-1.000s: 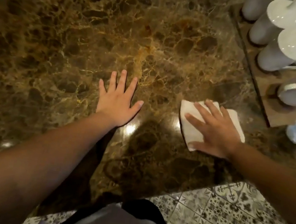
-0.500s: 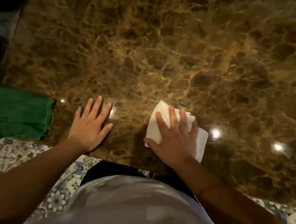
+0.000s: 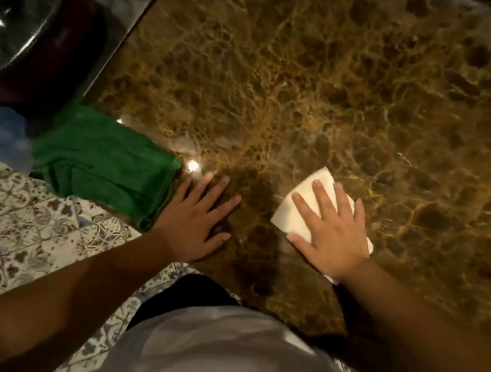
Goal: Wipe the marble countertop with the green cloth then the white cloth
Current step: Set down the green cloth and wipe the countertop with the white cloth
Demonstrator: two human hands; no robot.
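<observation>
The brown marble countertop [image 3: 329, 87] fills most of the view. My right hand [image 3: 335, 232] lies flat with spread fingers on a folded white cloth [image 3: 305, 193], pressing it onto the marble near the front edge. My left hand [image 3: 196, 217] rests flat and empty on the marble, fingers apart, just left of the white cloth. A folded green cloth [image 3: 103, 167] lies at the counter's front left corner, its right edge touching my left wrist and partly hanging over the edge.
A glass bowl or lid [image 3: 11, 8] on a dark red base sits at the far left beyond the counter's left edge. Patterned floor tiles [image 3: 15, 218] show below the counter. My grey shirt fills the bottom centre.
The view has swung left along the counter: the tray of white cups went out of sight and the green cloth came in. My right hand has slid the white cloth leftward along the front edge.
</observation>
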